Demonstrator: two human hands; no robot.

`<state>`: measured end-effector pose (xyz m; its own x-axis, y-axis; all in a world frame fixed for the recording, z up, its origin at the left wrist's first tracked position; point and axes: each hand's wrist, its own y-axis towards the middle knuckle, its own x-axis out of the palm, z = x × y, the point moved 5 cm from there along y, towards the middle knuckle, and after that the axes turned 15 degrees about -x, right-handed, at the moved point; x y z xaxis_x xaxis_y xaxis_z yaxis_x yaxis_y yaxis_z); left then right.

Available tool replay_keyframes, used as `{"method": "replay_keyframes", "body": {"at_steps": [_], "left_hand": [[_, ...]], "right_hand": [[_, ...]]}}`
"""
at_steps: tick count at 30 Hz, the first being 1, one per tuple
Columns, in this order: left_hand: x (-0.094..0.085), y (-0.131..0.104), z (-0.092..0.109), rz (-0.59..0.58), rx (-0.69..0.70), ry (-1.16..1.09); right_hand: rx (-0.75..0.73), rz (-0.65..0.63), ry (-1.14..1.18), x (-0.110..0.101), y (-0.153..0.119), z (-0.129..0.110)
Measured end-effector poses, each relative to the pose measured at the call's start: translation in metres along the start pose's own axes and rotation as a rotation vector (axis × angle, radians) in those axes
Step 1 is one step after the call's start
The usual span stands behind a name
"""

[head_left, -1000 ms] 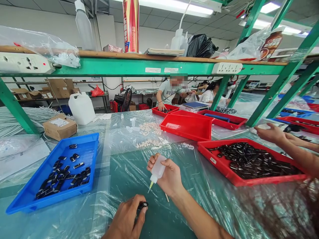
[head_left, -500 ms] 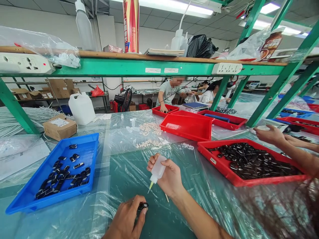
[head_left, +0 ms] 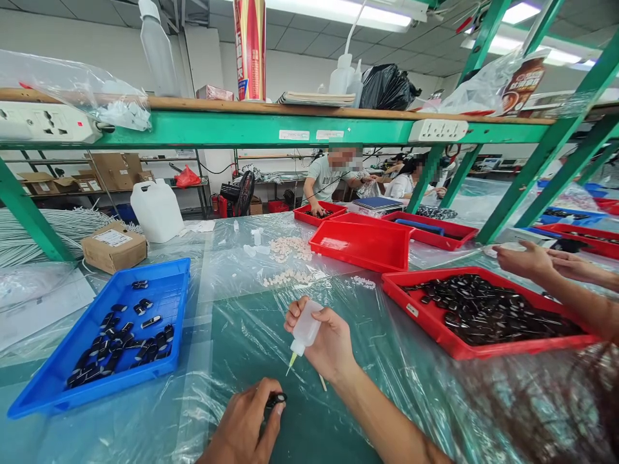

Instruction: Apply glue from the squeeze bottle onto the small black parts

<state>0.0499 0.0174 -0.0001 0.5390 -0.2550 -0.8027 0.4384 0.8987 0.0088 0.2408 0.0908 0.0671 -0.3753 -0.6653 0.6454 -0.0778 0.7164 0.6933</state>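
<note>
My left hand [head_left: 249, 419] pinches a small black oval part [head_left: 276, 399] between thumb and fingers, low in the middle of the view; a pale spot shows on its end. Just above and to the right, my right hand [head_left: 322, 338] is wrapped round a translucent squeeze bottle [head_left: 306, 327]. The bottle tilts downward, and its yellow-green needle tip [head_left: 292, 361] points at the black part, with a short gap between them. A thin pale stick [head_left: 323, 383] shows below my right hand; whether it is held or lies on the table I cannot tell.
To the left stands a blue tray [head_left: 36, 386] of black parts; to the right, a red tray [head_left: 411, 277] heaped with similar ones. Small pale pieces [head_left: 290, 250] lie beyond my hands, before a red tray [head_left: 360, 248]. A co-worker's hands [head_left: 532, 261] are at the right, a shelf [head_left: 242, 127] overhead.
Both hands, the bottle and the black part keep nearly the same places. The whole view has shifted very slightly. At the right, the co-worker's hands have moved a little.
</note>
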Motion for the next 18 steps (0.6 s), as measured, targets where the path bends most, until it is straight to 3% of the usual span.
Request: {"method": "replay_keyframes", "body": {"at_steps": [7, 14, 18], "left_hand": [[-0.008, 0.002, 0.011, 0.066, 0.057, -0.034], [-0.004, 0.003, 0.008, -0.004, 0.019, -0.009], [-0.006, 0.004, 0.012, 0.032, 0.050, -0.011]], "right_hand": [[-0.019, 0.035, -0.080, -0.003, -0.001, 0.002], [-0.011, 0.061, -0.148, -0.005, -0.003, 0.004], [-0.010, 0.018, -0.112, 0.001, 0.000, 0.002]]}}
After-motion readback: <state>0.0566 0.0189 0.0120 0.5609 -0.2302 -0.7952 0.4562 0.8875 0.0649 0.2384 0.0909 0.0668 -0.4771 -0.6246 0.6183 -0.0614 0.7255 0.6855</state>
